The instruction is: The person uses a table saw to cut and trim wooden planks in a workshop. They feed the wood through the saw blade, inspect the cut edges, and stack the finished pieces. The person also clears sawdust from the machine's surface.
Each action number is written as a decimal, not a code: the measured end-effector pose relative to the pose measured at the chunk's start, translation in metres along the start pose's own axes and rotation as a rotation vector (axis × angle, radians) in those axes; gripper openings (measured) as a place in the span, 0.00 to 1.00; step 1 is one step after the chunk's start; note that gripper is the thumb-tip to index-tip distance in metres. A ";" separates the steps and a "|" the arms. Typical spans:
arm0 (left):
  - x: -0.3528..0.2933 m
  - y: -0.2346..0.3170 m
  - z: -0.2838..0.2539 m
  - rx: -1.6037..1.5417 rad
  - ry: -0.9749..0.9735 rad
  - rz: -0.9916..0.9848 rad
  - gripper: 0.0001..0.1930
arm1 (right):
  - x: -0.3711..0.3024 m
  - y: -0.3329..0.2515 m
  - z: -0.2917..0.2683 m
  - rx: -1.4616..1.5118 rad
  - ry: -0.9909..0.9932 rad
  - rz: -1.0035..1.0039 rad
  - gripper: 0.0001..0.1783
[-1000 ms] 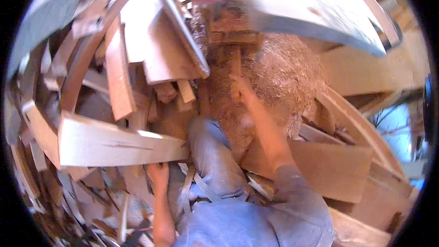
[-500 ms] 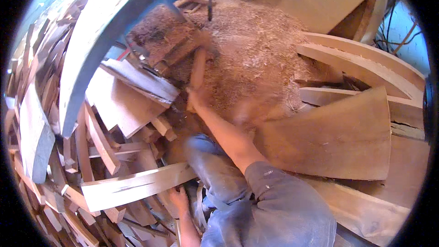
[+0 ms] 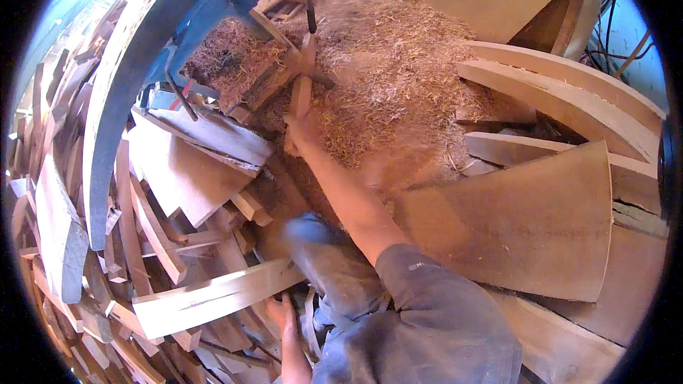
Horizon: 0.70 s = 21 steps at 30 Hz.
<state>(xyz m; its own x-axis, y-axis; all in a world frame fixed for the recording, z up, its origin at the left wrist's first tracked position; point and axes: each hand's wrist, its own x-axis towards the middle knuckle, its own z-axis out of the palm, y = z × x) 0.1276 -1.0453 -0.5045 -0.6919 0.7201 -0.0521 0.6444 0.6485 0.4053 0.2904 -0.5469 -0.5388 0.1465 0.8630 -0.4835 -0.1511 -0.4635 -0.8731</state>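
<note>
My right arm reaches forward over the sawdust, and my right hand is closed round a narrow wooden strip. The strip points away from me, its far part beside dusty, crossed wood pieces. My left hand is low, close under the right end of a pale curved board. Its fingers are partly hidden among the wood, so whether it grips anything is unclear. My bent knee is between my two arms.
A blue metal frame with a curved edge arches over the upper left. Heaped wood offcuts fill the left side. Shavings cover the floor ahead. A wide brown board and curved planks are at right.
My right hand and the wooden strip have shifted slightly left and away from me. The whole view has tilted a little, showing more of the blue frame. My left hand stays near the pale board.
</note>
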 end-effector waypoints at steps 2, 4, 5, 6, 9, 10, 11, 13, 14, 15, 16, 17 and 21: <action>-0.002 -0.011 0.002 0.058 0.023 -0.028 0.21 | -0.028 0.021 0.019 -0.078 0.058 -0.122 0.35; 0.009 -0.008 0.007 0.086 0.020 -0.020 0.21 | -0.016 0.072 0.017 -0.069 -0.047 -0.234 0.35; 0.010 -0.010 0.007 0.099 0.019 -0.037 0.20 | -0.014 0.082 0.016 -0.064 -0.142 -0.242 0.37; 0.009 -0.009 0.008 0.107 0.014 -0.048 0.20 | -0.009 0.090 0.013 -0.058 -0.230 -0.252 0.39; -0.016 0.021 -0.009 0.018 0.046 -0.156 0.19 | -0.018 0.071 -0.004 -0.049 -0.555 0.182 0.46; -0.016 0.018 -0.010 -0.004 0.058 -0.144 0.20 | 0.004 0.054 -0.007 -0.148 -0.500 0.254 0.43; -0.010 0.020 -0.009 0.055 0.067 -0.115 0.19 | 0.029 0.049 -0.008 -0.132 -0.506 0.167 0.41; -0.008 0.017 -0.006 0.187 0.074 -0.075 0.19 | 0.064 0.048 -0.012 -0.256 -0.407 -0.070 0.37; -0.006 0.014 -0.005 0.153 0.061 -0.024 0.20 | 0.068 0.064 -0.013 -0.151 -0.324 -0.168 0.32; 0.005 0.016 0.001 0.102 0.051 0.047 0.20 | 0.081 0.080 -0.020 -0.044 -0.224 -0.288 0.28; 0.004 0.012 0.000 0.068 0.055 0.075 0.20 | 0.066 0.086 -0.010 0.059 -0.170 -0.385 0.24; 0.006 0.009 -0.001 0.064 0.040 0.026 0.20 | 0.054 0.089 -0.004 0.111 -0.114 -0.334 0.24; -0.009 0.011 -0.001 0.103 0.054 -0.067 0.19 | -0.030 0.053 -0.021 0.133 -0.254 -0.051 0.23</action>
<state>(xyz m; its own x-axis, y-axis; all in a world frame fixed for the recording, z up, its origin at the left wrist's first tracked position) 0.1405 -1.0454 -0.4983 -0.7491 0.6620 -0.0254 0.6245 0.7184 0.3064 0.2986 -0.6020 -0.5722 -0.0901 0.9151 -0.3930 -0.2795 -0.4020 -0.8720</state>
